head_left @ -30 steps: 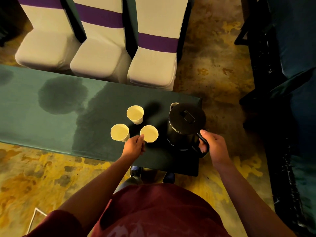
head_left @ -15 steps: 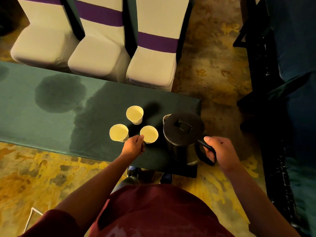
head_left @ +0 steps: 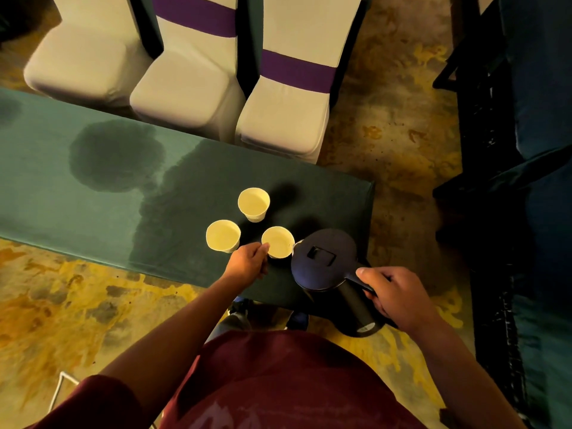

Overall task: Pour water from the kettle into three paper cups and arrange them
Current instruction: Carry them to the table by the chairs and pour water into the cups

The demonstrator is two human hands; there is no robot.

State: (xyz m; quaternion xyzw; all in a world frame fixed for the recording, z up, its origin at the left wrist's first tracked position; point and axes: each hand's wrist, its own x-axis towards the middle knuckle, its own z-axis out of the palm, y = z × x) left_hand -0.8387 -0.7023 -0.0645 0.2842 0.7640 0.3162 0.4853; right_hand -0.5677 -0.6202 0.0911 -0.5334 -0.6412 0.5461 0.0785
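The person stands at the near edge of a long table [head_left: 93, 193] draped in green cloth, close to its right end; three paper cups sit in a tight triangle there, all upright and open-mouthed. The far cup [head_left: 253, 204] is at twelve o'clock of the group, the left cup [head_left: 223, 236] at about eight, the right cup [head_left: 278, 242] at about four. The left hand [head_left: 247, 264] has its fingers curled against the near side of the right cup, thumb and forefinger closed on the wall just under the rim. The right hand [head_left: 394, 294] is wrapped tight round the handle of the black kettle [head_left: 329, 267], which is tipped toward ten o'clock; its lid is down, its spout touches or sits just over the rim of the right cup, and its base swings out past the table's edge toward five o'clock. Whether water is running I cannot tell. Dark wet-looking patches [head_left: 116, 159] spread over the cloth at ten o'clock of the cups; beyond the table, at twelve, stand three white-covered chairs [head_left: 185, 94] with purple sashes.
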